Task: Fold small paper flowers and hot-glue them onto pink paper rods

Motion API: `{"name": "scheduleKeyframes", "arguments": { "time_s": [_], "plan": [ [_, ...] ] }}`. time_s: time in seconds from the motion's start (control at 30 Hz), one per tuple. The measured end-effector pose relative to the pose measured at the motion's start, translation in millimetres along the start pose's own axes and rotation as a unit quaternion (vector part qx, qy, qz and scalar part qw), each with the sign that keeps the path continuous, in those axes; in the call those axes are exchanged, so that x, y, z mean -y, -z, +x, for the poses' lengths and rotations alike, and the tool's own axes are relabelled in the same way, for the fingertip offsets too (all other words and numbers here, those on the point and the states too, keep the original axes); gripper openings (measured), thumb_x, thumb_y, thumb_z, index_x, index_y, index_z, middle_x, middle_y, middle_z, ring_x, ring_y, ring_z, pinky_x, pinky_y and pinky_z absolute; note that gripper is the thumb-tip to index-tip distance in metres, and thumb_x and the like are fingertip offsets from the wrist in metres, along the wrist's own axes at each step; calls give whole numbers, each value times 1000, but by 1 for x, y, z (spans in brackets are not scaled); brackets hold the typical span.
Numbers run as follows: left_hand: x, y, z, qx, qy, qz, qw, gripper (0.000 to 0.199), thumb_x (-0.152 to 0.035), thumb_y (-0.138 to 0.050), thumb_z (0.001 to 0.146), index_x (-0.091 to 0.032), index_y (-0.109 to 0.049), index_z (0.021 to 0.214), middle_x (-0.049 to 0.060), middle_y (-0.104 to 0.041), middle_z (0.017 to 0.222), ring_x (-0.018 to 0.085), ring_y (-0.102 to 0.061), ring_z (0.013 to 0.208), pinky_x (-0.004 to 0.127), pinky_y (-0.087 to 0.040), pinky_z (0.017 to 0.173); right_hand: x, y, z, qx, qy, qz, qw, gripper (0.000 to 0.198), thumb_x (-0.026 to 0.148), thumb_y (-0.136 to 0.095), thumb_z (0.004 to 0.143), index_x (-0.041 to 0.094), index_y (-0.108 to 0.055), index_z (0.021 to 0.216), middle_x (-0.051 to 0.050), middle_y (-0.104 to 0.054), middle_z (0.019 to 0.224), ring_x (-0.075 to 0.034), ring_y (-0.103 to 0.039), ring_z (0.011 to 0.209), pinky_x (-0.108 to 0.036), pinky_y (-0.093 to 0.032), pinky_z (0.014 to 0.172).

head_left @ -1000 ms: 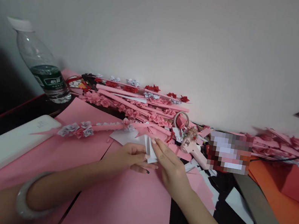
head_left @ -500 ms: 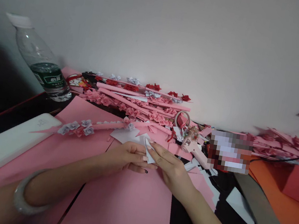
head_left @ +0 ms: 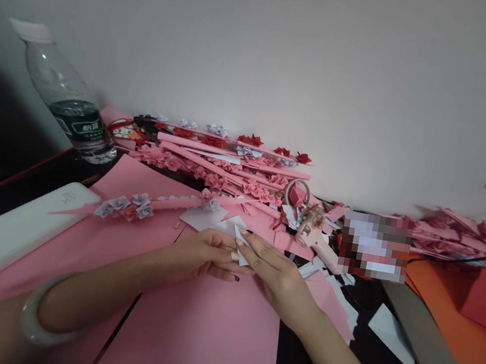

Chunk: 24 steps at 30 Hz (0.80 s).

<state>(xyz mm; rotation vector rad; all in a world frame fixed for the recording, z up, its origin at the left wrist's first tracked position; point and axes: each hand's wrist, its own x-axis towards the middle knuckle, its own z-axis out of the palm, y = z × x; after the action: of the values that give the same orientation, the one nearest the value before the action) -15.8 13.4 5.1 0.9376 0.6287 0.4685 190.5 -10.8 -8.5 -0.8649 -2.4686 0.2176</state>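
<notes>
Between my two hands is a small folded piece of white paper (head_left: 242, 256), narrow and pointed at the top. My left hand (head_left: 203, 254) pinches its lower left side with thumb and fingers, the other fingers lying beneath. My right hand (head_left: 280, 278) presses on the paper from the right, its fingers laid over the edge. Both hands hover over or rest on a large pink paper sheet (head_left: 207, 337); I cannot tell which. Just behind them lies white paper (head_left: 203, 220). A pink stem with white and pink paper flowers (head_left: 131, 207) stretches to the left.
A water bottle (head_left: 78, 111) stands at the back left, near a long white device (head_left: 15, 231). Bundled pink paper flower stems (head_left: 226, 170) line the wall. A pink glue gun (head_left: 319, 244), tape roll (head_left: 297, 193) and orange paper (head_left: 447, 322) are on the right.
The fingers of my right hand have slid slightly along the folded white paper, covering a little more of it. My left hand keeps nearly the same place.
</notes>
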Motion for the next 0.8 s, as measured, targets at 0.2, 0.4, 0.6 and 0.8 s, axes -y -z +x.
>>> {"name": "scheduleKeyframes", "arguments": {
  "time_s": [0.2,0.4,0.6,0.8],
  "plan": [
    [0,0,0,-4,3,-4,1000,15,-24,-59,81,-19,-68,92,2,-71,95,24,-61,106,29,-50,82,3,3,1,2,21,-33,999,51,9,-38,92,20,-31,141,-12,-42,141,-19,-34,133,-42,-39,106],
    [1,0,-1,2,-5,11,1000,17,-22,-57,83,-18,-66,97,5,-68,107,22,-60,108,26,-49,79,4,3,3,13,18,-48,999,49,6,-36,91,17,-36,138,-13,-43,140,-19,-34,133,-42,-40,106],
    [-2,-1,-2,-18,-5,60,998,24,-24,-58,82,-20,-64,104,5,-69,106,22,-63,103,27,-49,80,11,10,2,-3,-28,41,999,63,4,-40,78,16,-33,140,-11,-39,143,-22,-32,134,-44,-33,108],
    [-2,-3,-2,-3,8,118,993,34,-24,-60,79,-23,-57,113,2,-73,90,23,-66,96,26,-51,70,15,16,5,-74,-226,116,964,39,22,-53,79,17,-53,117,-8,-64,99,-18,-59,77,-32,-50,68]
  ]
}}
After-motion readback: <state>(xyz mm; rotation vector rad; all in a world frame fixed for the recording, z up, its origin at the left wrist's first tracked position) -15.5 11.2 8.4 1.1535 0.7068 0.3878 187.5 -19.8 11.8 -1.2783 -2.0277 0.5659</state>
